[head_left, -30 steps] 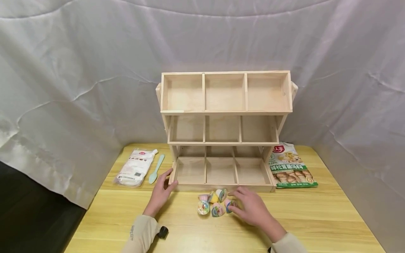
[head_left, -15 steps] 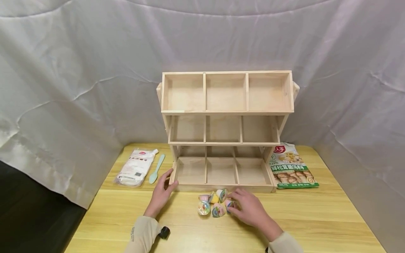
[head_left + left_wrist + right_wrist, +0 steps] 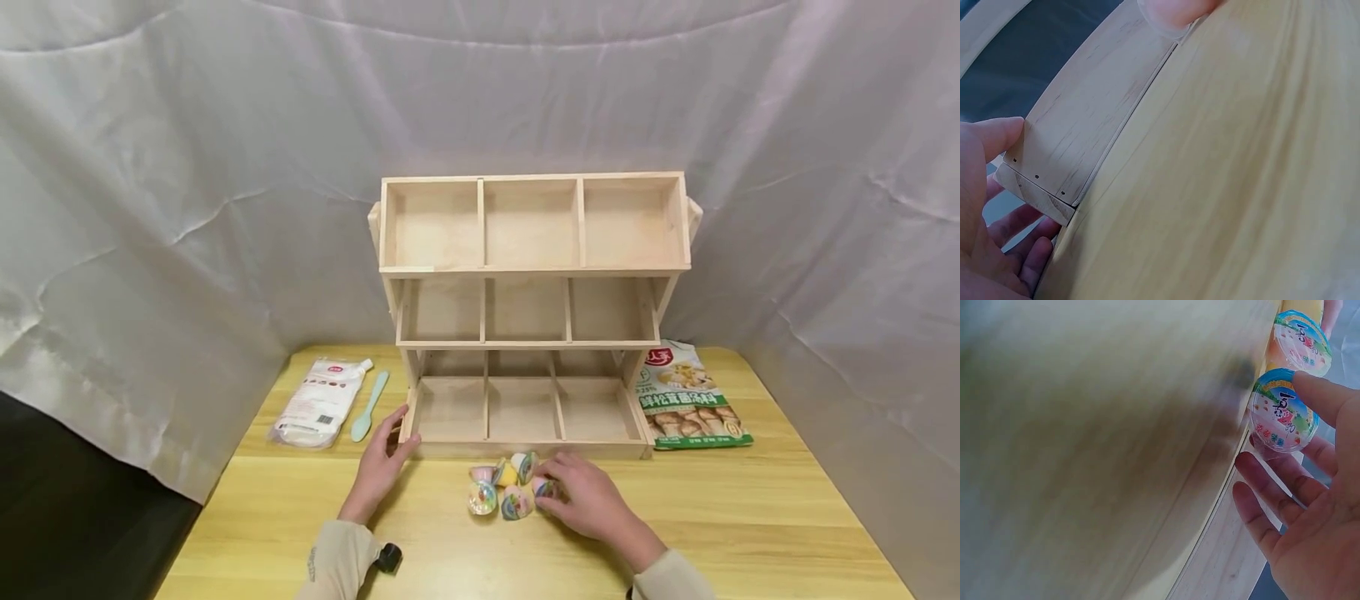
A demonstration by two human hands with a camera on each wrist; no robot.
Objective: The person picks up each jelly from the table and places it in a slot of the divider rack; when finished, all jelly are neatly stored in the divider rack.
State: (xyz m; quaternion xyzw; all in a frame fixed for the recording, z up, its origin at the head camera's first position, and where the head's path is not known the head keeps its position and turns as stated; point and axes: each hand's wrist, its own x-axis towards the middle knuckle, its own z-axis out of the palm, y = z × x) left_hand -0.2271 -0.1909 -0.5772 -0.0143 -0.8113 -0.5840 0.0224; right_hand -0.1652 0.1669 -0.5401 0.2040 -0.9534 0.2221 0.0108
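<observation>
My left hand [image 3: 377, 468] holds the lower left corner of a three-tier wooden rack [image 3: 525, 450]. In the left wrist view its thumb lies on the front board [image 3: 1085, 112] and its fingers are round the side. My right hand [image 3: 591, 498] has its thumb and fingers about a small jelly cup [image 3: 1283, 411] with a blue-edged printed lid, at the right of a cluster on the table. Beside it lie a pink jelly cup [image 3: 516, 503], a white one [image 3: 523, 465], a yellow one [image 3: 506, 474] and one with a clear, shiny lid [image 3: 482, 498].
Left of the rack lie a white spouted pouch [image 3: 321, 402] and a pale green spoon [image 3: 370, 407]. A green and white mushroom packet [image 3: 692, 400] leans at the rack's right. Grey cloth [image 3: 525, 100] hangs behind the wooden table [image 3: 750, 517].
My right fingers have closed in slightly on the rightmost jelly cup. The left hand stays at the rack's corner. The head view has shifted a little.
</observation>
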